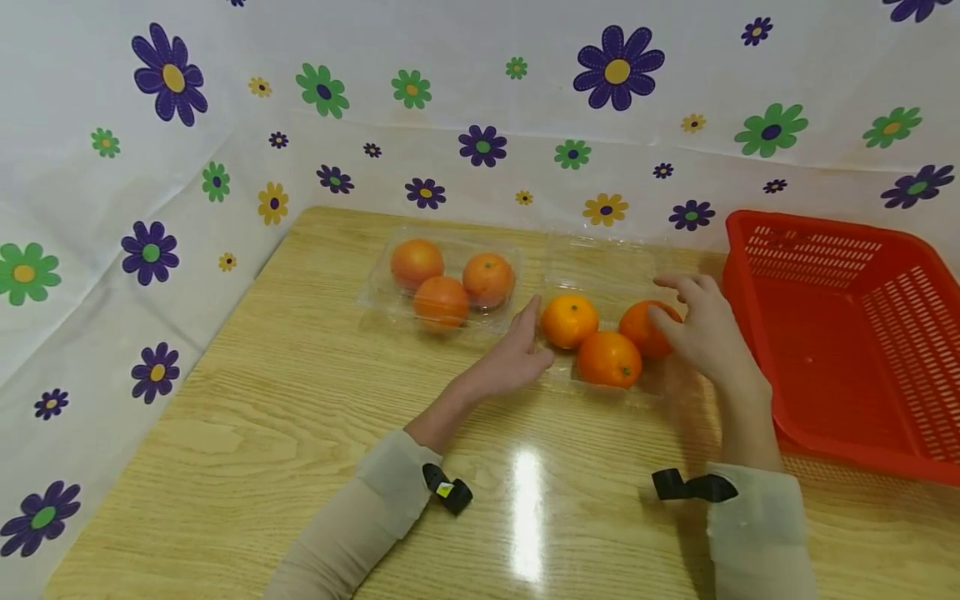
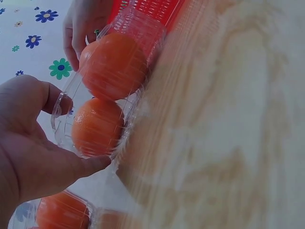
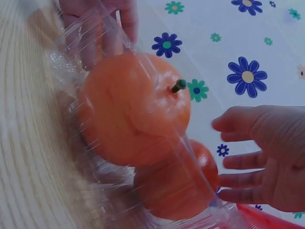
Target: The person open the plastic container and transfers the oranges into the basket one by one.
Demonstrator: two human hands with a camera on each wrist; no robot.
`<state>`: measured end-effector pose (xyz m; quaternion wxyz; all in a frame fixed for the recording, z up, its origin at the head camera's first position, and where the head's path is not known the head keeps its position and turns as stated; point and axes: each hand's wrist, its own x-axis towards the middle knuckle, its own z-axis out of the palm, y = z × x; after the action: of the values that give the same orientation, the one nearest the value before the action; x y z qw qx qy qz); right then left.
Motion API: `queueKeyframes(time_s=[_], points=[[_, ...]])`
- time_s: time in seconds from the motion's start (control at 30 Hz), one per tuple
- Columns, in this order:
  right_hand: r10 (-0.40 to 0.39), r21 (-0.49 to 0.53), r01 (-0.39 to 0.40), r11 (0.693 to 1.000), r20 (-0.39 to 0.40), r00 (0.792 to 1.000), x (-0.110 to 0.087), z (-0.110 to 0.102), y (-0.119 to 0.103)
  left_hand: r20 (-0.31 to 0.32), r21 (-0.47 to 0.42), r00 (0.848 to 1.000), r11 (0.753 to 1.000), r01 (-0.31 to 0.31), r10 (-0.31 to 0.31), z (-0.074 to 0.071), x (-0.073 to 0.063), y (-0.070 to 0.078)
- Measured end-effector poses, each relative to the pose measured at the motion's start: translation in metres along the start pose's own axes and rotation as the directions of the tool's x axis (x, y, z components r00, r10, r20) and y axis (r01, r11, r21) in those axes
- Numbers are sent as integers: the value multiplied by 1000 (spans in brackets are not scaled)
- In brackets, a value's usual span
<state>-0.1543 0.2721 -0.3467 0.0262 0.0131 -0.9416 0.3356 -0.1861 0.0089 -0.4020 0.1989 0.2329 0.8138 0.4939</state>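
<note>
An open clear plastic clamshell box (image 1: 555,375) holds three oranges: one at left (image 1: 570,321), one in front (image 1: 609,360) and one at right (image 1: 647,328). My left hand (image 1: 512,360) touches the box's left side, thumb and fingers spread along its wall, as the left wrist view shows. Beside the right orange hovers my right hand (image 1: 701,329), its fingers spread and holding nothing. In the right wrist view, a green stem stands on the nearest orange (image 3: 128,109), and the right fingertips sit near the box's far rim. The raised lid (image 1: 600,258) leans back behind the oranges.
Left of the open box sits another clear box (image 1: 382,292) with three oranges, its lid apparently down. A red plastic basket (image 1: 765,383) stands at the right, close to my right forearm. A flower-patterned cloth (image 1: 450,100) hangs behind the wooden table (image 1: 300,375).
</note>
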Motion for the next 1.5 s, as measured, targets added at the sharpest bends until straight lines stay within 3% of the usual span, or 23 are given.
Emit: queueKeyframes(time_s=[0.13, 0.27, 0.53, 0.83, 1.5], points=[[39, -61, -30, 998, 147, 988, -3, -4, -6, 2, -14, 1000, 1000, -8, 8, -1, -1, 2], [61, -81, -45, 996, 203, 977, -4, -2, -6, 2, -6, 1000, 1000, -6, 6, -2, -1, 4], [96, -100, -75, 992, 218, 971, -5, 0, -6, 7, -40, 1000, 999, 2, -1, -1, -2, 4], [94, -118, -68, 991, 225, 970, -4, 1, -7, -7, -199, 1000, 980, 21, -23, -3, 0, 5], [88, -126, -57, 990, 259, 962, -2, 9, -9, -21, -180, 999, 983, 44, -49, -6, -2, 3]])
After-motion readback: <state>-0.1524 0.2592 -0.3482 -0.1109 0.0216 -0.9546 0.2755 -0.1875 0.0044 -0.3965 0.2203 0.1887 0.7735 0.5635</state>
